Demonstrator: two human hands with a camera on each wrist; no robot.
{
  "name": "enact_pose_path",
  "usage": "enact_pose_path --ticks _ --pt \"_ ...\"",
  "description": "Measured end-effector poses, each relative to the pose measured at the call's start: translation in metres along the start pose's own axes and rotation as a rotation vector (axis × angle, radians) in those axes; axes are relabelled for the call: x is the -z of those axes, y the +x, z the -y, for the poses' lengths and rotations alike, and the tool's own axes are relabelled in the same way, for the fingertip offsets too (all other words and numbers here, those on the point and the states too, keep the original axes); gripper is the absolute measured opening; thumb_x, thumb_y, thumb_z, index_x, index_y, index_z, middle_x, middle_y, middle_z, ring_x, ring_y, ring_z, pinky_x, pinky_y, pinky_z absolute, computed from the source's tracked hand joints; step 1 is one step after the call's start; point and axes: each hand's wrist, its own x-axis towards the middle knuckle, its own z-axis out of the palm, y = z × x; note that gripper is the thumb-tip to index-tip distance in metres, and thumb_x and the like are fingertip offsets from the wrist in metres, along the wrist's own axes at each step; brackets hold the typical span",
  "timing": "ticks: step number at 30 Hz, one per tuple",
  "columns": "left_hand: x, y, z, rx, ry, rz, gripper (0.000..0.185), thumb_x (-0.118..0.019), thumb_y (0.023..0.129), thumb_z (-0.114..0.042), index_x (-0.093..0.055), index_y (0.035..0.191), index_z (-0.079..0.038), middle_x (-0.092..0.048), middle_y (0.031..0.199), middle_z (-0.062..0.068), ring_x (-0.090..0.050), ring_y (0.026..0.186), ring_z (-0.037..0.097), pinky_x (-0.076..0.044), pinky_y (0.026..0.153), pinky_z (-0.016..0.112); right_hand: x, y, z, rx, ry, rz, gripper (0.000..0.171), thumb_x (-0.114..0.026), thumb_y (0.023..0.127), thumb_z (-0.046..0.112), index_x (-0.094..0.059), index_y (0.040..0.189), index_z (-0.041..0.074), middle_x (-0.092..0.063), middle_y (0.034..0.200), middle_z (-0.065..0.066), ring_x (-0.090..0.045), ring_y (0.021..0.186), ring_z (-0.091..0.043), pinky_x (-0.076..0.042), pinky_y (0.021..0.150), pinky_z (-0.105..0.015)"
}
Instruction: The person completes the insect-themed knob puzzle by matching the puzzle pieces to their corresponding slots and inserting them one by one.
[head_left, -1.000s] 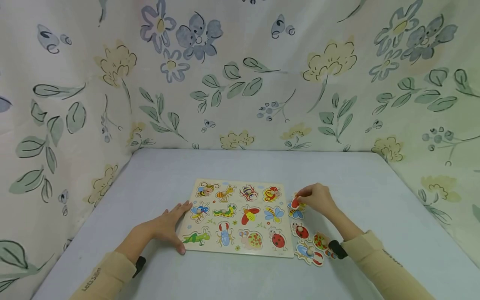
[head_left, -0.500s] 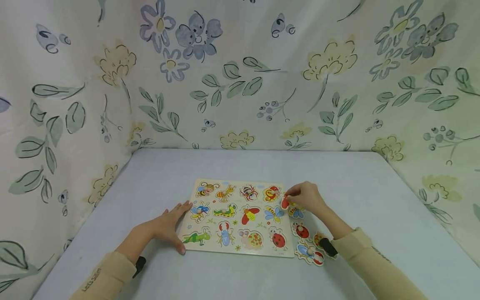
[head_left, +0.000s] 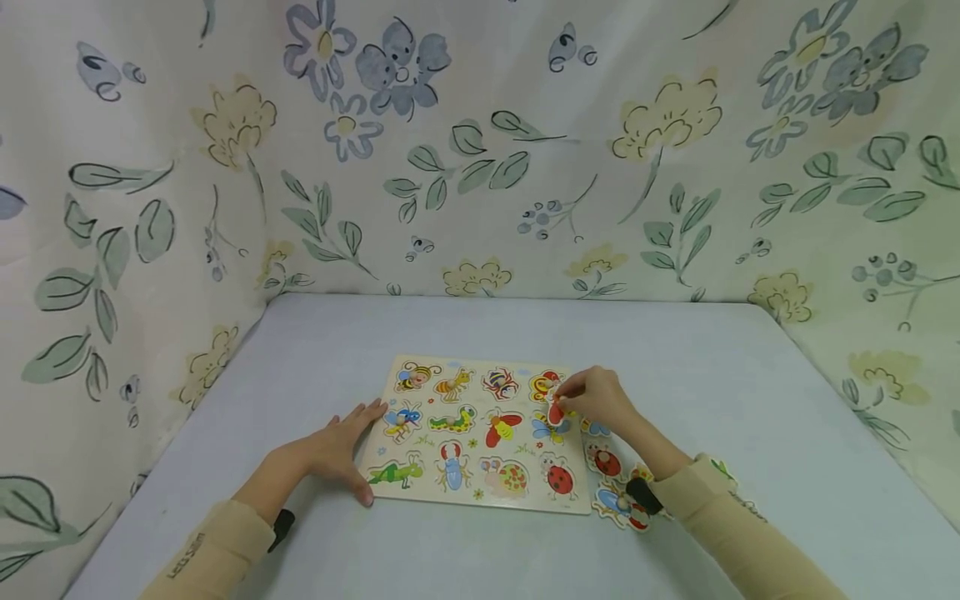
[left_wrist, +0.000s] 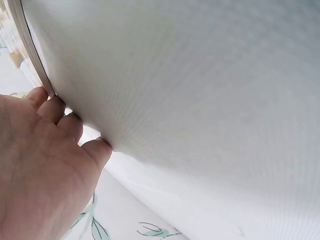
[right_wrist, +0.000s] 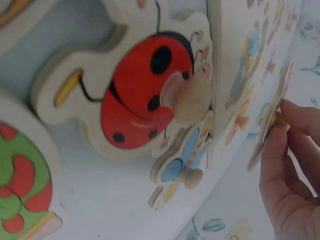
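Note:
A wooden insect puzzle board lies on the table. At its left edge rests my left hand, thumb and fingers spread, with the fingertips along the edge in the left wrist view. My right hand pinches the small knob of a red-winged insect puzzle piece between thumb and fingers. This piece is held above the board's right side, partly covering the printed blue-winged insect; in the right wrist view the piece appears edge-on, tilted. Its underside and the slot below are mostly hidden.
Loose knobbed pieces lie right of the board: a ladybug, a blue-winged striped insect, a stag beetle and a red-and-green patterned piece. The right forearm partly covers them. Floral cloth hangs behind the table.
My right hand has carried the red-winged piece leftward from beside the board to over its right part. The left hand stays at the board's left edge.

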Motion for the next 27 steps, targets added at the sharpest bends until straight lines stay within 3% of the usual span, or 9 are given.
enact_pose_path --ticks 14,21,27 --pt "0.0 0.002 0.002 0.0 0.012 0.001 0.134 -0.096 0.049 -0.039 -0.02 0.152 0.0 -0.014 0.158 0.026 -0.01 0.144 0.047 -0.008 0.114 0.064 -0.013 0.002 0.015 0.01 0.017 0.069 0.004 -0.075 0.083 0.006 -0.075 0.084 0.002 -0.07 0.081 -0.002 -0.06 0.07 -0.012 -0.054 0.062 -0.026" --pt "-0.001 0.005 0.005 0.013 0.018 0.006 0.135 -0.095 0.049 -0.042 -0.019 0.153 -0.001 -0.014 0.159 0.023 -0.009 0.145 0.045 -0.007 0.115 0.063 -0.021 -0.001 0.02 0.094 -0.012 0.108 0.004 -0.076 0.082 0.005 -0.076 0.086 0.004 -0.069 0.081 0.0 -0.06 0.072 -0.011 -0.053 0.063 -0.025" --pt "-0.001 0.006 0.004 0.018 0.025 0.009 0.136 -0.095 0.049 -0.042 -0.019 0.153 -0.001 -0.013 0.159 0.023 -0.009 0.144 0.046 -0.007 0.115 0.063 -0.024 -0.002 0.029 0.099 -0.041 0.138 0.005 -0.076 0.083 0.008 -0.076 0.086 0.004 -0.07 0.079 0.001 -0.061 0.071 -0.01 -0.053 0.061 -0.026"
